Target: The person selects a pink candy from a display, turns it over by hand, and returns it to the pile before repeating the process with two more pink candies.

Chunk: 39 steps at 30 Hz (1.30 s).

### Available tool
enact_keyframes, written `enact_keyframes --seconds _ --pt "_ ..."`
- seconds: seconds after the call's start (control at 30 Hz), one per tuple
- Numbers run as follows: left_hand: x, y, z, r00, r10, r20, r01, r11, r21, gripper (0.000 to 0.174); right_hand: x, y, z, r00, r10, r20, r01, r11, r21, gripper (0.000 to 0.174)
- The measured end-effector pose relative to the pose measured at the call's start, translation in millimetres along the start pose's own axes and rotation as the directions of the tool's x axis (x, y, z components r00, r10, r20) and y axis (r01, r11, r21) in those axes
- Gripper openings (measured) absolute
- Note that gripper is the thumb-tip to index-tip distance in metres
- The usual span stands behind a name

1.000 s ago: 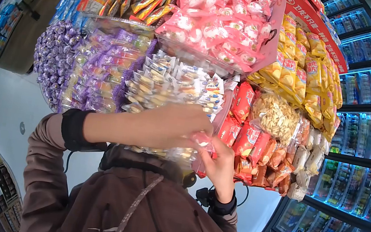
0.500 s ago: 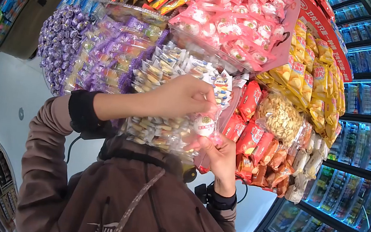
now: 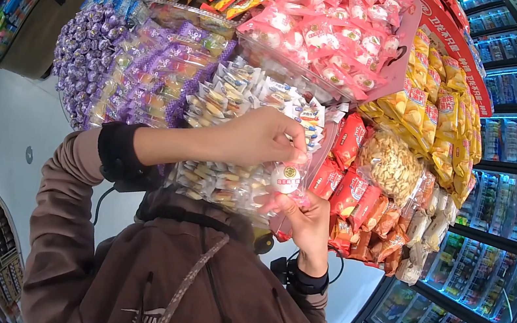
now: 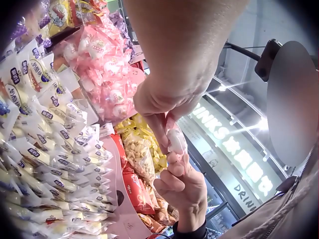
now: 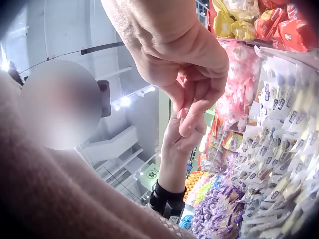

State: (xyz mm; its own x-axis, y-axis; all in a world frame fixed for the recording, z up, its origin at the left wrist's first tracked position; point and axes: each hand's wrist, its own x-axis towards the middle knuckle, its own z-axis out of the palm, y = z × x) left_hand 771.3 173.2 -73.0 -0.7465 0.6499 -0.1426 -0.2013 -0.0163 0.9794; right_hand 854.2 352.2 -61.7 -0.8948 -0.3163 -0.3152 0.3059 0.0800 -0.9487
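Observation:
A small pink packet with a round white treat inside [image 3: 286, 177] is stretched between my two hands above the sweets display. My left hand [image 3: 268, 138] pinches its upper end, fingers curled. The lower end is held between the thumb and fingers of my right hand [image 3: 308, 224]. In the left wrist view the packet [image 4: 175, 141] spans the gap from one hand to the other. Only slivers of pink show past the fingers in the right wrist view. Below the hands lie rows of white-wrapped sticks [image 3: 222, 183]. Similar pink packets [image 3: 319, 34] fill a clear-fronted bin behind.
Red packets [image 3: 350, 191] and a bag of pale nut-like snacks [image 3: 391, 164] lie to the right, with yellow bags [image 3: 424, 112] beyond. Purple-wrapped sweets [image 3: 88, 58] are heaped at the left. Lit drink coolers [image 3: 499, 189] line the right side.
One second ago my left hand covered most of the packet; since then the hands have drawn apart and its printed front shows. Over the last half second they have hardly moved.

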Motion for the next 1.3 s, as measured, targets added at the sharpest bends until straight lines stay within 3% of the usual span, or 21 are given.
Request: enact_keyframes --seconds 0.37,0.47,0.67,0.7,0.8,0.9,0.97,1.03,1.13,1.23,1.3 --pt "3 0 2 1.000 -0.011 0.001 0.011 0.999 0.038 0.014 -2 -1 0 1.000 -0.001 -0.006 0.002 0.997 0.072 0.020" --pt "4 -4 4 1.000 -0.009 -0.010 0.009 0.999 -0.031 0.014 -1 0 -3 1.000 0.009 -0.014 -0.009 0.999 0.048 0.020" --pt "-5 3 6 0.996 0.093 0.019 -0.095 0.982 0.161 0.021 1 10 -14 0.992 0.045 -0.119 -0.039 0.998 0.049 0.019" --pt "-6 4 6 0.996 0.075 0.055 -0.081 0.989 0.121 0.026 1 9 -14 0.993 0.016 -0.116 -0.012 0.999 0.037 0.018" --pt "-9 5 6 0.998 0.064 -0.016 -0.058 0.966 0.253 0.026 2 13 -14 0.992 -0.063 -0.111 0.065 0.998 0.010 0.019" --pt "-4 5 -14 0.968 0.181 -0.176 -0.114 0.936 0.332 0.027 1 16 -25 0.977 -0.161 -0.142 0.173 0.982 0.077 0.021" --pt "1 27 -35 0.854 0.458 -0.249 -0.212 0.741 0.637 0.028 -1 19 -31 0.969 -0.172 -0.174 0.183 0.982 0.044 0.021" --pt "13 42 -57 0.779 0.574 -0.252 -0.209 0.616 0.759 0.029 -2 23 -33 0.957 -0.207 -0.205 0.218 0.975 0.033 0.020" --pt "37 52 -84 0.670 0.735 -0.099 -0.254 0.352 0.901 0.028 -2 19 -32 0.954 -0.217 -0.207 0.227 0.973 0.027 0.020" --pt "58 53 -93 0.737 0.671 -0.075 -0.193 0.316 0.929 0.025 0 19 -31 0.954 -0.225 -0.199 0.235 0.972 0.026 0.020" --pt "66 54 -88 0.826 0.560 -0.058 -0.114 0.267 0.957 0.022 0 20 -31 0.957 -0.216 -0.193 0.228 0.973 0.044 0.019"
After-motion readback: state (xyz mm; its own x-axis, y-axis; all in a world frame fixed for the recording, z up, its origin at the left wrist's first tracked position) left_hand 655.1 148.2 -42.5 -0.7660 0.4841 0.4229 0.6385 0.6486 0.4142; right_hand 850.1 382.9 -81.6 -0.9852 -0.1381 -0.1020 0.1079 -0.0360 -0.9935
